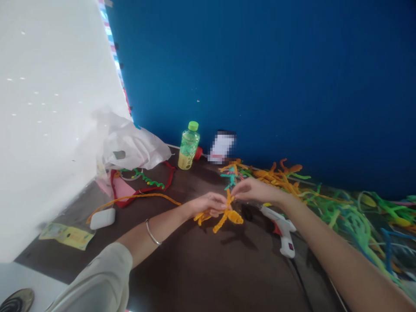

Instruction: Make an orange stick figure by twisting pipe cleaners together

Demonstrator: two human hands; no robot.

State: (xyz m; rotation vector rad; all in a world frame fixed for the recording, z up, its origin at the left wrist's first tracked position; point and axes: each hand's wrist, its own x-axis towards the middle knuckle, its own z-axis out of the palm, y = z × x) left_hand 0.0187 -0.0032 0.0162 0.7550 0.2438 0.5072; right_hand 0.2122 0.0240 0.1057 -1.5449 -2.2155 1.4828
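Observation:
Over the middle of the dark table, my left hand grips an orange pipe-cleaner figure made of twisted, fuzzy stems with a rounded lobe. The fingers of my right hand pinch the upper part of the same figure from the right. Just behind the hands lies a teal and orange pipe-cleaner piece. A white glue gun with a red trigger rests beneath my right forearm. One long orange pipe cleaner stretches left from near my left wrist.
A green-capped drink bottle stands near the blue wall, beside a blurred phone-like rectangle. Tangled green and orange pipe cleaners cover the right side. At left are a white plastic bag, a white case and a yellow packet.

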